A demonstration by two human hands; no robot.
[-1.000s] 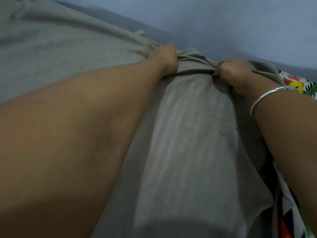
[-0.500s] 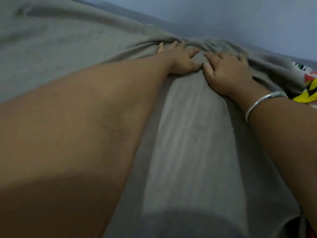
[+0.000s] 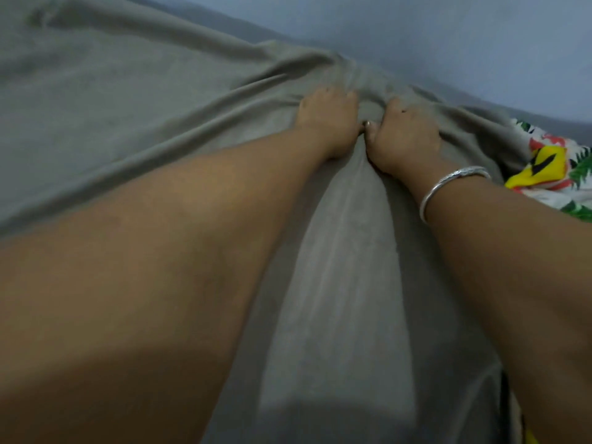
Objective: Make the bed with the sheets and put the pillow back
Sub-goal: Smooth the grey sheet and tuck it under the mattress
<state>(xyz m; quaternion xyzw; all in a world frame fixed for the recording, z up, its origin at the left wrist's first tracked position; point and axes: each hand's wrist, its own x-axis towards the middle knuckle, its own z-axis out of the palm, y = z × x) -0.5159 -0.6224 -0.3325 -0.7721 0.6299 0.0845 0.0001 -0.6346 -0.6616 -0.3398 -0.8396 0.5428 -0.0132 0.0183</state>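
A grey sheet (image 3: 128,107) covers the bed and fills most of the view. My left hand (image 3: 330,123) and my right hand (image 3: 407,136) lie side by side on it at the far edge, close to the wall, with thumbs touching. Both have their fingers curled down into bunched fabric, and folds radiate from them to the left and right. The fingertips are hidden in the folds. A silver bangle (image 3: 455,187) sits on my right wrist. No pillow is in view.
A pale blue wall (image 3: 448,43) runs right behind the far edge of the bed. A bright patterned cloth (image 3: 551,168) in white, yellow, red and green lies at the right, partly under the grey sheet.
One second ago both hands gripped the sheet's edge. Half a second ago they lay flat with fingers spread. Now the fingers are curled into the fabric again, farther toward the wall.
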